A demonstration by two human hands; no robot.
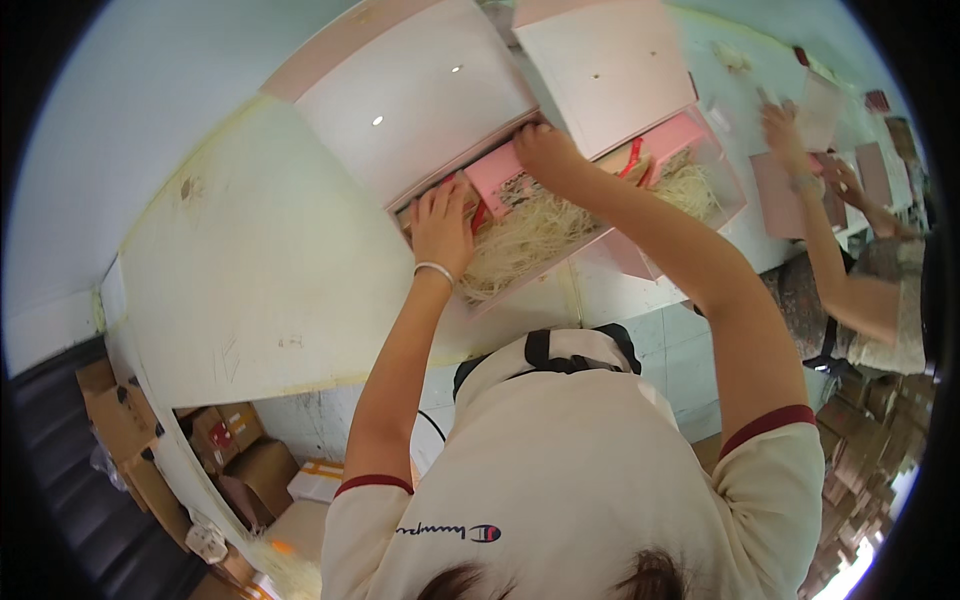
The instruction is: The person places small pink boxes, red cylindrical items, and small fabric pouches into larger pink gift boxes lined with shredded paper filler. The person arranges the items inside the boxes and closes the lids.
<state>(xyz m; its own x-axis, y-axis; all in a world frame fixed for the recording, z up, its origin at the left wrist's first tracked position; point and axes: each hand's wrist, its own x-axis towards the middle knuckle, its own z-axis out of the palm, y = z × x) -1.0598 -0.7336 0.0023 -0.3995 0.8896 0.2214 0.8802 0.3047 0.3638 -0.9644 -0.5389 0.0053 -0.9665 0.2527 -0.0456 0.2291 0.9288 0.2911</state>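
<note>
A pink gift box [480, 306] lies with its lid [420, 97] up and back, holding pale shredded filler [517, 240], a pink inner box [487, 178] and a brown item with red ribbon [478, 216]. My left hand [442, 225] rests, fingers spread, on the brown item at the box's left end. My right hand [547, 154] is at the back edge near the right end of the inner box, fingers curled; what they hold, if anything, is hidden. To the right stands a second open pink box [735, 199] with similar filler and red ribbon.
Both boxes sit on a white table [262, 285] against a wall. At the right, a co-worker's hands [784, 139] are over another pink box [776, 199]. Cardboard boxes [240, 427] lie below the table at left; more cardboard [862, 427] is stacked at lower right.
</note>
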